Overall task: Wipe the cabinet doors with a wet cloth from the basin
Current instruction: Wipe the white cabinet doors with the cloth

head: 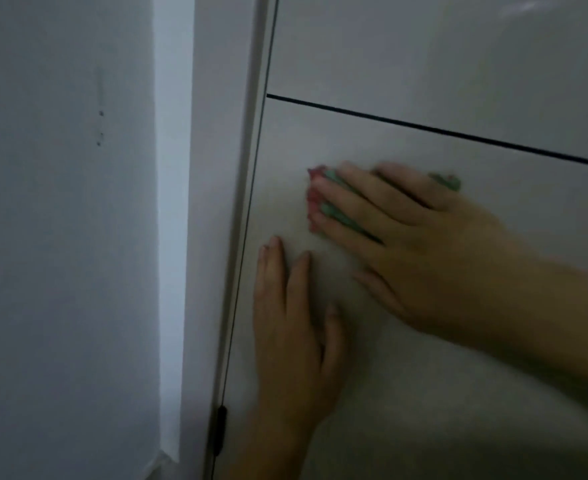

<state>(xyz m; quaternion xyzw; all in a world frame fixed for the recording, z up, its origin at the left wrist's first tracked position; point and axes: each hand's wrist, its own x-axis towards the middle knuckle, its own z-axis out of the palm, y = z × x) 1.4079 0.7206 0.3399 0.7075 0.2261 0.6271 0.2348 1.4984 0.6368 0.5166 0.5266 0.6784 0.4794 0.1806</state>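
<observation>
Two hands work on one cabinet front; dim light, some blur.

- Nearest, at 6 o'clock: left hand (292, 323) comes up from the bottom edge and lies flat on the lower cabinet door (441, 393), palm to the panel. The fingers are straight, close together and point to 12 o'clock. It holds nothing.
- At 3 o'clock: a bare forearm enters from the right edge. Right hand (410, 237) sits near frame centre with its fingers spread and nearly straight, pointing to about 10 o'clock. It presses the cloth (335, 211) flat against the same door rather than gripping it.
- The cloth is green with a pink edge and lies bunched under the fingers. Pink shows past the fingertips at 9 o'clock of the hand, and a green corner shows beyond the knuckles at 1 o'clock. I cannot tell whether it is wet.
- The left fingertips lie just below the right hand, at its 7 o'clock, with the hands apart.
- A dark horizontal gap (424, 128) just above the cloth separates this door from the upper cabinet door (424, 57) at 12 to 1 o'clock.
- A thin vertical seam (251, 237) runs just left of the hands, and a small dark fitting (220, 431) sits on it at 7 o'clock.
- Beyond it is the pale side panel (216, 168).
- Farthest, at 9 o'clock: grey wall (60, 271), with two small dark specks (100, 114).
</observation>
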